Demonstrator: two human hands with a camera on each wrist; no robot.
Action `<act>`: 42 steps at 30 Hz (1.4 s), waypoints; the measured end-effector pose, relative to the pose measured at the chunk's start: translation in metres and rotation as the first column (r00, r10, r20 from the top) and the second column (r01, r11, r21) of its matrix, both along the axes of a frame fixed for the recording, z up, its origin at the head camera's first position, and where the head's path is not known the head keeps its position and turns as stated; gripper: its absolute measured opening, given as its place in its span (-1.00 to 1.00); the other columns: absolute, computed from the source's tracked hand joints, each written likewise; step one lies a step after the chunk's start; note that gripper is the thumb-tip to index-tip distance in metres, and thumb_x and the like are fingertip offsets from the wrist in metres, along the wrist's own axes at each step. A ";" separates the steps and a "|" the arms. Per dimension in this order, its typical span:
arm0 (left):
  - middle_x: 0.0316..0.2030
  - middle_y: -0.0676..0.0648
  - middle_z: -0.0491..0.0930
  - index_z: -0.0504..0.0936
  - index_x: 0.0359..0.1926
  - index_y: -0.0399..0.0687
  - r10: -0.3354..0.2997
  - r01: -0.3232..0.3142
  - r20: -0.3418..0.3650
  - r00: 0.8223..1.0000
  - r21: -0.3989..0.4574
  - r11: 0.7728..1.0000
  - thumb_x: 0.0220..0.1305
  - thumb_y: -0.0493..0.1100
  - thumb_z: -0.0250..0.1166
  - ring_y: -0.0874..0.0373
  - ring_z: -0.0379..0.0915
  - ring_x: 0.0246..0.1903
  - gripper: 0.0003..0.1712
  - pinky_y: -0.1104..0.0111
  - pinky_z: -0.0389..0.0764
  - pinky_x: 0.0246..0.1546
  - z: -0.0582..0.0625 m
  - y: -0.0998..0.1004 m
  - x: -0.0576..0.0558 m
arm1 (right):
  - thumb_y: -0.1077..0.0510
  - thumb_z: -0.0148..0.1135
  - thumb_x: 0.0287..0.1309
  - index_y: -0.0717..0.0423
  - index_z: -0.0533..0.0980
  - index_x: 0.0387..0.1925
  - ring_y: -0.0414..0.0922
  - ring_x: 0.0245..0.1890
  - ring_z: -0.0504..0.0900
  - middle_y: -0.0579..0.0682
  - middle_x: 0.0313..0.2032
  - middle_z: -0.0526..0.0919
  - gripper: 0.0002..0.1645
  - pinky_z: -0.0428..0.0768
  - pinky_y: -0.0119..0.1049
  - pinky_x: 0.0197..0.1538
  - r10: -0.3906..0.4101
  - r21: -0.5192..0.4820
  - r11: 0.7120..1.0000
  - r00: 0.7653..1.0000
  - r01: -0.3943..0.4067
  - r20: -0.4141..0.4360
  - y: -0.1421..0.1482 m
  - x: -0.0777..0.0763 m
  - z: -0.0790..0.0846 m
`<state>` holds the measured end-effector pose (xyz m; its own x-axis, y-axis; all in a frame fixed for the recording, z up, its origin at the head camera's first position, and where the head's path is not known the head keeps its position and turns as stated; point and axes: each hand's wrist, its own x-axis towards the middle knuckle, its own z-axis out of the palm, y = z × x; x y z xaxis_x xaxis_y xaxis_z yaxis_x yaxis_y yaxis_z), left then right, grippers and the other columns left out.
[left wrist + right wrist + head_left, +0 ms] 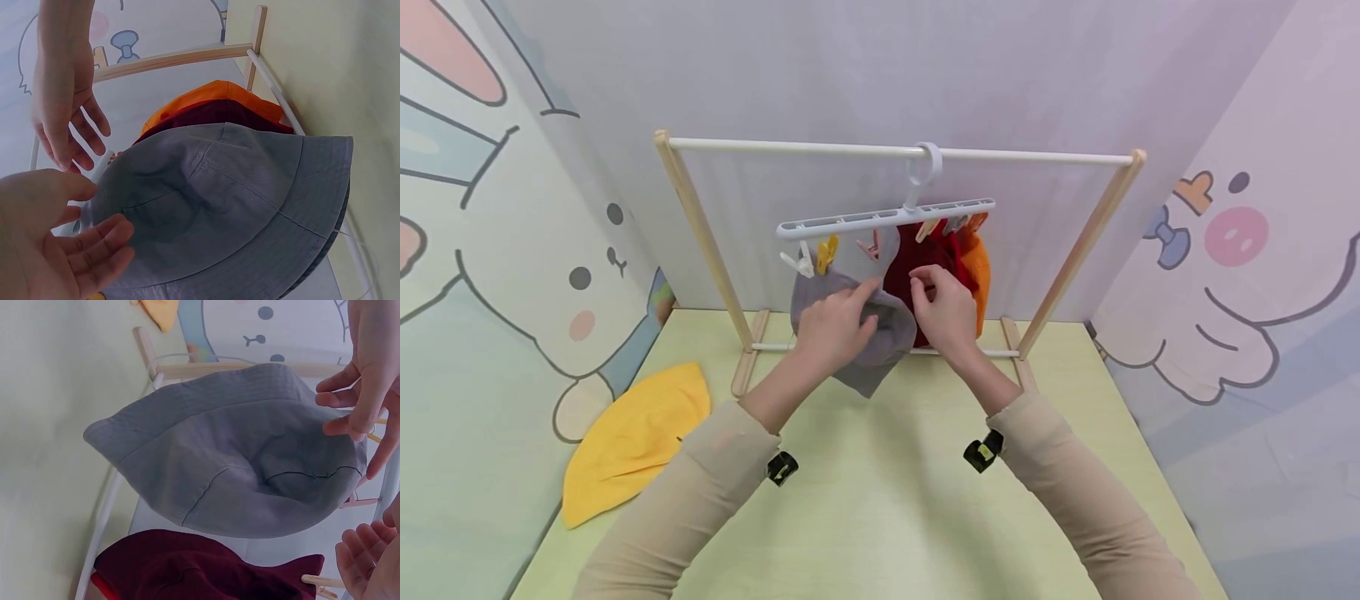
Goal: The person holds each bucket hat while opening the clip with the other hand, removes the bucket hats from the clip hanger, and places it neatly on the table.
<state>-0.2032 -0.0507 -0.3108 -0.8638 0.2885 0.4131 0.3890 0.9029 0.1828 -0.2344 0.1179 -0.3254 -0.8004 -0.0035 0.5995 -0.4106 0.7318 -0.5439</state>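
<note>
A grey bucket hat (891, 329) hangs under a white hanger (857, 222), beside a yellow clothespin (826, 254) near its upper edge. My left hand (835, 329) lies against its crown, fingers loosely bent and fingertips right at the cloth. In front of a dark red hat (910, 262) is my right hand (947, 312), its fingers relaxed with nothing between them. A wooden clothespin (319, 582) grips the dark red hat's edge. Behind that hat shows an orange hat (977, 271). A pink clothespin (870, 246) and a white clothespin (800, 260) hang from the hanger too.
The hanger hooks over the white rod (790, 147) of a wooden-legged rack (700, 225) on a pale table (865, 500). At the left of the table lies a yellow hat (640, 433). Printed curtains (1247, 333) surround the table on three sides.
</note>
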 end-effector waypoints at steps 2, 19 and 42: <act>-0.33 -0.03 0.57 0.34 0.12 0.15 0.001 -0.001 0.012 1.000 -0.004 1.000 0.05 -0.04 0.16 0.06 0.36 -0.68 -0.46 0.28 0.31 -0.77 0.000 0.000 0.000 | 0.03 0.01 0.11 -0.01 0.52 -0.30 -0.25 -0.50 0.49 -0.12 -0.42 0.58 -0.79 0.46 -0.37 -0.43 -0.001 0.001 1.000 1.000 0.001 0.001 -0.001 0.000 0.001; -0.44 -0.03 0.52 0.49 -0.29 0.03 0.043 -0.036 -0.059 0.997 0.105 0.994 0.12 0.03 0.10 0.05 0.39 -0.64 -0.78 0.28 0.34 -0.74 -0.004 -0.003 0.009 | 0.00 -0.01 0.12 -0.03 0.52 -0.28 -0.26 -0.48 0.50 -0.13 -0.35 0.60 -0.76 0.48 -0.37 -0.39 0.010 -0.004 1.000 1.000 -0.010 0.023 -0.006 0.000 0.006; -0.49 -0.02 0.37 0.37 -0.42 -0.06 0.109 -0.097 -0.036 0.993 0.244 0.965 -0.06 -0.10 0.29 0.11 0.30 -0.69 -0.74 0.33 0.31 -0.73 -0.012 -0.007 0.007 | 0.02 0.00 0.12 -0.02 0.53 -0.29 -0.26 -0.45 0.52 -0.13 -0.34 0.59 -0.78 0.48 -0.37 -0.34 0.041 0.004 0.999 0.999 -0.041 0.028 -0.016 0.001 0.011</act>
